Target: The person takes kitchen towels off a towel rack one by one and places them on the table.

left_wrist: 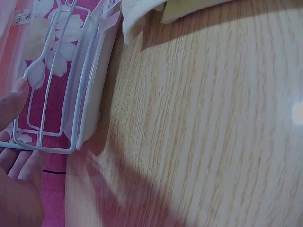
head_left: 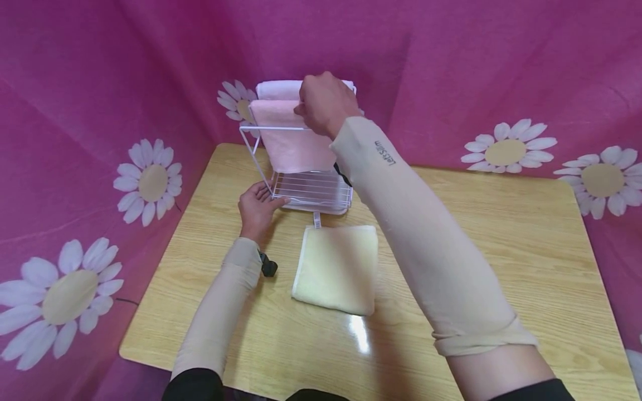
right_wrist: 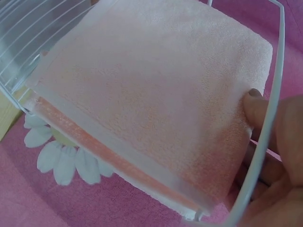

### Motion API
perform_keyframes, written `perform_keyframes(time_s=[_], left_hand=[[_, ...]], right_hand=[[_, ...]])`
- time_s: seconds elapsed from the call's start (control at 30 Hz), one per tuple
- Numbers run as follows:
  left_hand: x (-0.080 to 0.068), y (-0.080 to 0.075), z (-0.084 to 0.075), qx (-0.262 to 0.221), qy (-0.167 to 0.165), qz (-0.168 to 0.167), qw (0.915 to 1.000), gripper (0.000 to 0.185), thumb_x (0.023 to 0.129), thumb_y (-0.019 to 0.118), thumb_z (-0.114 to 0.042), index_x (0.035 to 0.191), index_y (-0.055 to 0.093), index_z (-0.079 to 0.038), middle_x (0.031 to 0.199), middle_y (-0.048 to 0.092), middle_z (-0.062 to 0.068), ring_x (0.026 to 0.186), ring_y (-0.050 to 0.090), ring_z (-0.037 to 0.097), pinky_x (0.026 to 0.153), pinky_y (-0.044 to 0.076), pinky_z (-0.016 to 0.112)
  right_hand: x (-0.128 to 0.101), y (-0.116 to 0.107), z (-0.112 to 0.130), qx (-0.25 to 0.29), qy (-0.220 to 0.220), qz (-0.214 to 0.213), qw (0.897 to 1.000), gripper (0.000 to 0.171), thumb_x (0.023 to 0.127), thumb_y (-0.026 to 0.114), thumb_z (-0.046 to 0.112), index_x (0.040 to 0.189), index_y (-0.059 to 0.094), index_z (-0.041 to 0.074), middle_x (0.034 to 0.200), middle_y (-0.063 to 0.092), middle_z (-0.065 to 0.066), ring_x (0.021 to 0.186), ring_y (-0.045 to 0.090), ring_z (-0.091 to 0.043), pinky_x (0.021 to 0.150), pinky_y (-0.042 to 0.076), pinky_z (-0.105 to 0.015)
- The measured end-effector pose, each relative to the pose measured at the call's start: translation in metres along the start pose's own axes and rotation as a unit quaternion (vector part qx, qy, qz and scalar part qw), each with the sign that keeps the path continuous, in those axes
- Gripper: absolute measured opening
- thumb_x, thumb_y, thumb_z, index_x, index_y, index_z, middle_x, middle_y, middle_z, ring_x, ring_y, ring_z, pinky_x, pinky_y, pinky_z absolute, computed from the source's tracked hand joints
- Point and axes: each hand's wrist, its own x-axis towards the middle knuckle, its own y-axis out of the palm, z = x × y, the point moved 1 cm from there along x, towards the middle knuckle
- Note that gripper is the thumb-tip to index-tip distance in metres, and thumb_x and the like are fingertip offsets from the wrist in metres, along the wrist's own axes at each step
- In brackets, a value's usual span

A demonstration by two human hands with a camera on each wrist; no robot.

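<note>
Pink towel (head_left: pixel 293 142): I see it draped over a top bar of the white wire rack (head_left: pixel 311 192), hanging down toward the rack's base, at the far middle of the table (head_left: pixel 501 250).
Yellow towel (head_left: pixel 338 267): nearest to me, folded flat on the wood, just in front of the rack; a small tag sticks out of its far edge.
Left hand (head_left: pixel 257 209): I have it at the rack's front left corner, thumb lying on the base wires and fingers underneath, loosely gripping the wire edge; the left wrist view shows the thumb tip (left_wrist: pixel 16 92) against the wire.
Right hand (head_left: pixel 326 103): raised at the top of the rack, fingers curled onto the pink towel's upper right edge; in the right wrist view my thumb (right_wrist: pixel 258 109) presses on the cloth beside the wire bar, pinching the towel.
White towel (head_left: pixel 281 89): hung on the bar behind the pink one, only its top showing.
Backdrop (head_left: pixel 501 72): magenta cloth printed with white daisies, right behind the table.
</note>
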Motion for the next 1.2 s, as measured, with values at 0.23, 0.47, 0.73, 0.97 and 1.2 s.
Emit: perform_keyframes(time_s=[0.23, 0.47, 0.73, 0.97, 1.2], left_hand=[[0.000, 0.001, 0.000, 0.001, -0.001, 0.004, 1.0000, 0.058, 0.071, 0.085, 0.013, 0.124, 0.061, 0.013, 0.126, 0.061, 0.033, 0.122, 0.059, 0.040, 0.096, 0.055, 0.027], [-0.001, 0.001, 0.000, 0.005, -0.008, 0.004, 0.9999, 0.058, 0.071, 0.085, 0.012, 0.124, 0.061, 0.013, 0.126, 0.060, 0.034, 0.121, 0.059, 0.040, 0.096, 0.055, 0.028], [-0.002, 0.000, -0.002, 0.010, -0.016, 0.005, 0.9998, 0.060, 0.072, 0.086, 0.009, 0.126, 0.060, 0.013, 0.127, 0.060, 0.033, 0.121, 0.059, 0.039, 0.097, 0.055, 0.027], [-0.001, -0.002, -0.001, 0.013, -0.015, 0.006, 0.9998, 0.058, 0.072, 0.086, 0.009, 0.125, 0.062, 0.011, 0.127, 0.062, 0.029, 0.122, 0.059, 0.038, 0.097, 0.055, 0.027], [0.001, -0.003, -0.001, 0.013, 0.000, 0.006, 0.9999, 0.057, 0.072, 0.085, 0.011, 0.124, 0.062, 0.013, 0.127, 0.062, 0.030, 0.121, 0.059, 0.040, 0.098, 0.054, 0.029]], right_hand=[[-0.001, 0.002, -0.003, 0.006, -0.003, -0.014, 1.000, 0.024, 0.102, 0.061, 0.028, 0.114, 0.078, 0.016, 0.097, 0.069, -0.001, 0.086, 0.057, -0.018, 0.069, 0.051, -0.030], [-0.003, 0.005, -0.005, 0.005, -0.018, -0.054, 0.998, 0.024, 0.103, 0.059, 0.027, 0.111, 0.079, 0.018, 0.098, 0.070, 0.000, 0.088, 0.058, -0.018, 0.073, 0.052, -0.032], [-0.005, -0.001, -0.003, 0.014, -0.026, -0.083, 0.996, 0.027, 0.104, 0.057, 0.029, 0.114, 0.077, 0.014, 0.103, 0.071, -0.001, 0.091, 0.059, -0.017, 0.080, 0.055, -0.032], [-0.007, -0.014, 0.003, 0.011, -0.036, -0.106, 0.994, 0.026, 0.104, 0.057, 0.029, 0.095, 0.074, 0.011, 0.089, 0.064, -0.002, 0.085, 0.055, -0.017, 0.073, 0.049, -0.029], [-0.008, -0.032, 0.007, 0.006, -0.045, -0.121, 0.992, 0.027, 0.104, 0.056, 0.029, 0.095, 0.073, 0.010, 0.088, 0.062, -0.003, 0.087, 0.054, -0.017, 0.075, 0.049, -0.031]])
